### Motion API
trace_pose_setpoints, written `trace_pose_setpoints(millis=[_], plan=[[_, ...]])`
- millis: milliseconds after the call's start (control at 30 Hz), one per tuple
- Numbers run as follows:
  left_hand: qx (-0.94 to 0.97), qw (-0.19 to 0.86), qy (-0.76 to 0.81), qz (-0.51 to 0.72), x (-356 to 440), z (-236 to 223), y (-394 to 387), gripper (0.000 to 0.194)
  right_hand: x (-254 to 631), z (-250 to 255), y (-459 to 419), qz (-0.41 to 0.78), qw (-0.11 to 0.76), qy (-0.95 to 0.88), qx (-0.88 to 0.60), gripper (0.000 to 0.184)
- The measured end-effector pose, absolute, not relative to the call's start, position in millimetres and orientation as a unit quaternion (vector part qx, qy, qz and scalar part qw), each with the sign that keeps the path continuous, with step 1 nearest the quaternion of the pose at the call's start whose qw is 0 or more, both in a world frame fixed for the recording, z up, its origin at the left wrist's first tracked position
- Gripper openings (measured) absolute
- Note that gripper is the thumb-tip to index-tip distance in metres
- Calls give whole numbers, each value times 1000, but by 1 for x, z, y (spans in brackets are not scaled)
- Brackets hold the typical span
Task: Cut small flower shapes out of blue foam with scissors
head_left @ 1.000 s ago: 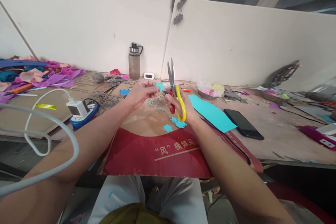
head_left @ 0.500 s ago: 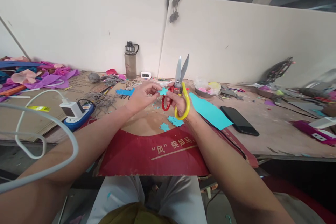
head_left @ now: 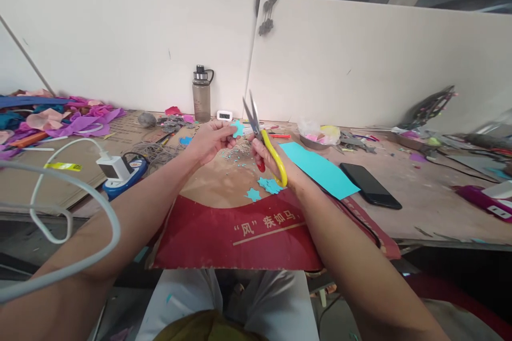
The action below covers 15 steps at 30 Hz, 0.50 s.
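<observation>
My left hand (head_left: 214, 141) pinches a small turquoise star-shaped cutout (head_left: 238, 128) by its edge. Beside it, to the right, my right hand (head_left: 264, 157) is closed on a pair of scissors (head_left: 256, 120) with yellow and red handles. The blades point up and to the left, slightly apart, close to the cutout without visibly touching it. Below my right hand lies a small pile of turquoise cutouts (head_left: 271, 185), with a single star cutout (head_left: 253, 195) next to it. A turquoise sheet (head_left: 320, 168) lies right of my right hand. Tiny scraps are scattered between the hands.
A red printed board (head_left: 236, 248) lies along the front edge. Right of the sheet is a black phone (head_left: 370, 185). At the back stand a bottle (head_left: 201, 97) and a small white clock (head_left: 224, 115). A charger (head_left: 116, 168) with a looping white cable is at left, near colourful scraps (head_left: 60, 117).
My left hand has drawn the star cutout slightly away from my right hand. The scissors have turned, their blades swinging left and closing somewhat. The view has shifted slightly.
</observation>
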<state>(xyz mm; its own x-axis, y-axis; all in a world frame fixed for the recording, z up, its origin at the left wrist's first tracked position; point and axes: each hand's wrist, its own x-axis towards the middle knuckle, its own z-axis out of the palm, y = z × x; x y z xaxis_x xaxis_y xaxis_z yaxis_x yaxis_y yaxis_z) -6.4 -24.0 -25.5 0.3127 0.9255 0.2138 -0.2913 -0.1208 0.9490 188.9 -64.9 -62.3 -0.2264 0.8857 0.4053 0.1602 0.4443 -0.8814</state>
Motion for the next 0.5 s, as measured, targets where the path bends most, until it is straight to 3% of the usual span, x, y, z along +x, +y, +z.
trace_pose_setpoints(millis=[167, 500], plan=[[545, 575, 298, 533, -12, -16, -24, 30, 191, -58, -76, 386, 410, -735, -377, 50], [554, 561, 320, 525, -14, -16, -22, 34, 187, -55, -75, 442, 392, -725, -355, 60]])
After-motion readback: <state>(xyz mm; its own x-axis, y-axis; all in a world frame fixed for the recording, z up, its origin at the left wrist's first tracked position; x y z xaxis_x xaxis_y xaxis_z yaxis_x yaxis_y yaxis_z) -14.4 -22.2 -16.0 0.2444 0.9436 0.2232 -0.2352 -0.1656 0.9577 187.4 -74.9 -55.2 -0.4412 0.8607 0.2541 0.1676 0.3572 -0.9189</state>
